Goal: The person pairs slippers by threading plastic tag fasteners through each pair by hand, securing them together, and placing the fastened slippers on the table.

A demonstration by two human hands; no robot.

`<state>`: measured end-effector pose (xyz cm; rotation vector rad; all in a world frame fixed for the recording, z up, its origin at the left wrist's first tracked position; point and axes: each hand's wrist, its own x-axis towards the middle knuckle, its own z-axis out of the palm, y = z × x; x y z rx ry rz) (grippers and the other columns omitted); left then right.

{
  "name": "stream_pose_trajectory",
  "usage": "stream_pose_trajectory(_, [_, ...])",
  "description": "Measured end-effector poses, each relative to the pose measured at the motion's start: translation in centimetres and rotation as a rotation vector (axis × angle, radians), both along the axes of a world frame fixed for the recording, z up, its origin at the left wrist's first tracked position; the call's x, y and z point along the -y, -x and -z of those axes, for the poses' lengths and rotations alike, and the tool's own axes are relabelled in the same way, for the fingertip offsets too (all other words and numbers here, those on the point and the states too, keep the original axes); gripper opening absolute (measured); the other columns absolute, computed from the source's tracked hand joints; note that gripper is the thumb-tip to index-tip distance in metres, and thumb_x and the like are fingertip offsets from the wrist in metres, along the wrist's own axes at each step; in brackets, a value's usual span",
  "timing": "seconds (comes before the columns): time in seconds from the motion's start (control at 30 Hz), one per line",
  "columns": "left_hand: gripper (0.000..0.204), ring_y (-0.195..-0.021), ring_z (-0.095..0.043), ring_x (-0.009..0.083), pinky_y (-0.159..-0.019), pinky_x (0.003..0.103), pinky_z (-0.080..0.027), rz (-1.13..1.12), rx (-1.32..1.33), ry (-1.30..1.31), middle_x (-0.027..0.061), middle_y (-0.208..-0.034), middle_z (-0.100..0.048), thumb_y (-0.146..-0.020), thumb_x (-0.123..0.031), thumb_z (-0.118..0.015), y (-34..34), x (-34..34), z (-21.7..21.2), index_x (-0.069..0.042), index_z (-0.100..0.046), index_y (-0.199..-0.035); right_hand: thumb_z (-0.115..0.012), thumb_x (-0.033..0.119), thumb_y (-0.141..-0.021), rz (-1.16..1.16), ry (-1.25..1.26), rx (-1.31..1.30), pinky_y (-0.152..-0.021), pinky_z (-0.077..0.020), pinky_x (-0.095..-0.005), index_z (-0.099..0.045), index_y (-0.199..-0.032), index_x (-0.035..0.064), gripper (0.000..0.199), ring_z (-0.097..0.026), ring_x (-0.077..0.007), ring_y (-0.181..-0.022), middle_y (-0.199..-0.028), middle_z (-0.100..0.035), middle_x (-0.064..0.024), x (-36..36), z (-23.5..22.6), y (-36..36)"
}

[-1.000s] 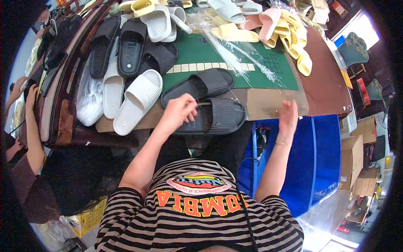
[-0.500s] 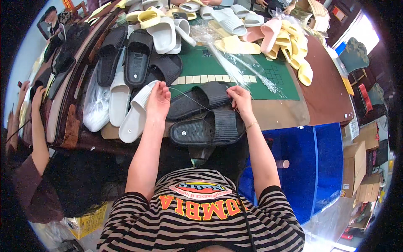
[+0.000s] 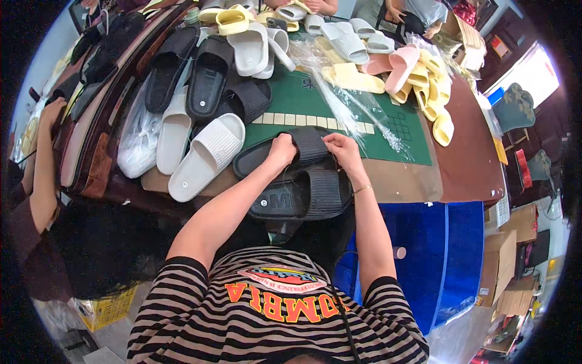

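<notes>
Two black slide sandals lie side by side at the table's front edge. The far black slide (image 3: 251,159) has both my hands at its ribbed strap. My left hand (image 3: 281,151) is closed at the strap's left edge; what its fingertips hold is hidden. At the strap's right end, my right hand (image 3: 343,150) pinches the far slide's edge. The near black slide (image 3: 280,202) rests just below, its sole facing up and its strap to the right. A white slide (image 3: 208,156) lies to the left of my left hand.
More black slides (image 3: 209,76) and a clear plastic bag (image 3: 138,151) lie on the left. Yellow slides (image 3: 444,127) and pink ones are heaped at the back right. Thin clear strips (image 3: 345,109) lie on the green mat (image 3: 400,151). A blue bin (image 3: 424,242) stands right; other people sit around.
My left hand has moved right and down from beside the white slide to the far black slide's strap. The thin strand that ran from it no longer shows. My right hand stays by the strap.
</notes>
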<state>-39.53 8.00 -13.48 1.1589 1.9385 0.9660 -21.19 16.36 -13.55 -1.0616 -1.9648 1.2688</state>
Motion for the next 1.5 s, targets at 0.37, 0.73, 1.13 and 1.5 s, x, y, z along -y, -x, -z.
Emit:
stream_pose_trajectory(0.37, [0.025,-0.098,-0.059,0.0436,-0.082,0.050,-0.047,-0.117,-0.004,0.009,0.0304,-0.097,-0.061,-0.079,-0.008,-0.047,-1.1,-0.3,-0.2,0.005,-0.063,-0.094,-0.056,0.003,-0.083,-0.272,0.287,0.153,-0.038,-0.0267,-0.0185,-0.062,-0.100,-0.0002,0.018,-0.039,-0.0016,-0.044,-0.069,-0.056,0.0039,-3.7,-1.5,0.0])
stream_pose_trajectory(0.73, [0.021,-0.088,-0.063,0.0407,-0.076,0.048,-0.050,-0.103,-0.005,0.052,0.0256,-0.088,-0.065,-0.076,-0.008,-0.053,-0.3,-1.1,2.2,0.003,-0.065,-0.090,-0.052,0.002,-0.084,-0.386,0.408,0.128,-0.035,-0.0252,-0.0193,-0.059,-0.095,-0.0001,0.013,-0.038,-0.0032,-0.038,-0.062,-0.051,0.0040,-2.8,-3.1,1.1])
stream_pose_trajectory(1.13, [0.018,-0.074,-0.063,0.0151,-0.063,0.026,-0.050,0.247,0.773,-0.081,0.0081,-0.088,-0.066,-0.087,-0.011,-0.055,2.4,2.7,-0.6,0.001,-0.062,-0.099,-0.056,0.012,-0.082,0.397,0.123,-0.308,-0.038,-0.0301,-0.0218,-0.060,-0.080,0.0025,0.011,-0.041,-0.0059,-0.041,-0.065,-0.059,-0.0038,0.0,-2.2,-4.2])
stream_pose_trajectory(1.5, [0.008,-0.088,-0.053,0.0273,-0.078,0.037,-0.043,0.151,-0.278,-0.708,0.0078,-0.083,-0.057,-0.079,-0.014,-0.063,-2.6,3.3,-3.6,-0.006,-0.061,-0.081,-0.050,0.009,-0.091,0.438,0.134,-0.610,-0.038,-0.0255,-0.0171,-0.054,-0.091,0.0044,0.006,-0.038,-0.0031,-0.044,-0.068,-0.054,-0.0025,2.7,-1.2,-5.0])
